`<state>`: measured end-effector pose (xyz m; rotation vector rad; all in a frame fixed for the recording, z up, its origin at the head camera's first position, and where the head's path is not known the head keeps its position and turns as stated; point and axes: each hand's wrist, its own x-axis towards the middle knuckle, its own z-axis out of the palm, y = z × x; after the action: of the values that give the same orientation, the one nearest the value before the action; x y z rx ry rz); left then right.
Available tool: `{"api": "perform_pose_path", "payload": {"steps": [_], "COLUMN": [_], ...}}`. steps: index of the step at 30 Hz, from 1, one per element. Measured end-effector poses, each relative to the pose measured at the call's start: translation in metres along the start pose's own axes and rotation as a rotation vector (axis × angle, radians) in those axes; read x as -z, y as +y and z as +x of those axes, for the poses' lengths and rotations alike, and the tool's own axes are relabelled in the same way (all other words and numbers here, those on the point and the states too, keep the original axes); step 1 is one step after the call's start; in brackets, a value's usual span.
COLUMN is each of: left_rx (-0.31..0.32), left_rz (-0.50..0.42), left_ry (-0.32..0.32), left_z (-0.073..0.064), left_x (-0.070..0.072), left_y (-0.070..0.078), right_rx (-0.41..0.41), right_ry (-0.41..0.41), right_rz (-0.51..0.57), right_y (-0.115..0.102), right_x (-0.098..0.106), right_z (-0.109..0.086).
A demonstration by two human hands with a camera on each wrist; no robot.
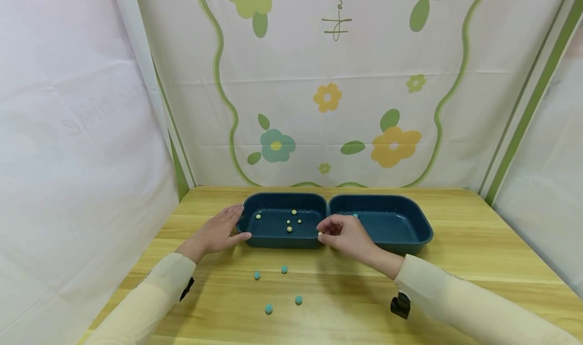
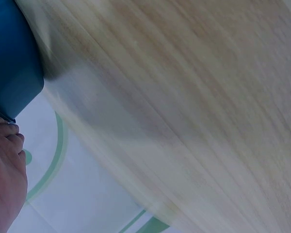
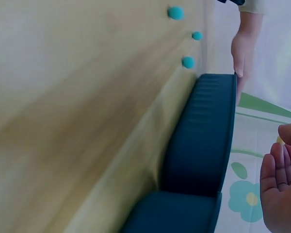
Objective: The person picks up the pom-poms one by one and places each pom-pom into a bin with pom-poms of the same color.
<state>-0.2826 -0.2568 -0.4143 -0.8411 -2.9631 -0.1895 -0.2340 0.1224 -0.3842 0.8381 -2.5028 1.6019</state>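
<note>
The right hand (image 1: 349, 239) pinches a pale-yellow ball (image 1: 321, 233) between thumb and fingertips, at the left tray's right end. The left hand (image 1: 218, 232), fingers extended, rests against the opposite end of the left tray (image 1: 278, 243). The ball looks light, probably firm and apt to roll; fingertips across its middle should suit it. Five yellow balls (image 1: 289, 229) lie inside that tray. Both trays are smooth, dark-blue, round-cornered, likely plastic; the right tray (image 1: 393, 226) holds a turquoise ball (image 1: 355, 215). Four matte-looking turquoise balls (image 1: 268, 309) sit on the wood-grained surface (image 1: 218, 309), before a creased floral backdrop (image 1: 291, 56).
</note>
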Motion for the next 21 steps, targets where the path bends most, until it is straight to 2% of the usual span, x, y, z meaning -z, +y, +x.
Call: {"api": "perform_pose_path", "payload": {"steps": [8, 21], "left_rx": [0.001, 0.004], "left_rz": [-0.001, -0.003], "left_ry": [0.006, -0.009], "left_z": [-0.001, -0.001], "left_x": [0.001, 0.001], "left_y": [0.0, 0.0], "right_rx": [0.015, -0.037], "right_ry": [0.041, 0.112], "right_rz": [-0.036, -0.041], "right_y": [-0.006, -0.008], "right_x": [-0.009, -0.035], "right_z": [0.027, 0.069]}}
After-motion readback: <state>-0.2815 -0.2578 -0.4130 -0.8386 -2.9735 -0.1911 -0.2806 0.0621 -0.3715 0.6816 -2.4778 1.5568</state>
